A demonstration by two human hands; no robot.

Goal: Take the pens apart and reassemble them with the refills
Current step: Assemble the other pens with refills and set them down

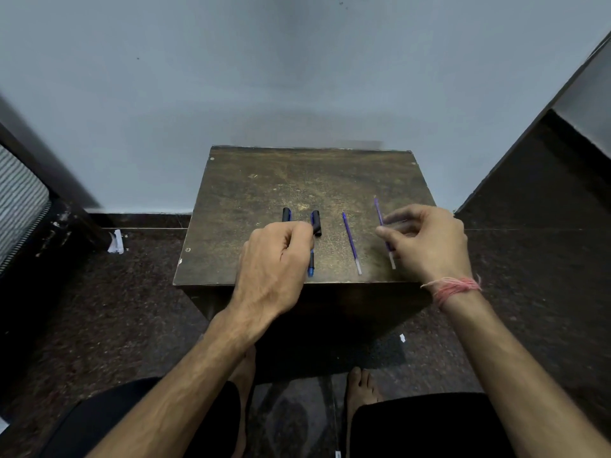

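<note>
Two blue pens with black caps lie side by side on the small brown table [297, 180]. The left pen [286, 214] shows only its cap above my left hand [274, 259], whose curled fingers grip it. The second pen [311, 262] lies just right of that hand, touching the fingertips. A loose purple refill [351, 242] rests on the table's middle right. My right hand [429, 242] pinches another refill [378, 209] between thumb and fingers; its lower end [392, 263] pokes out below the thumb.
The table stands against a pale wall [297, 77]. Dark furniture [545, 193] rises at the right and a dark frame with a striped cushion [20, 200] at the left. My bare feet [362, 385] are on the speckled floor under the table's front edge.
</note>
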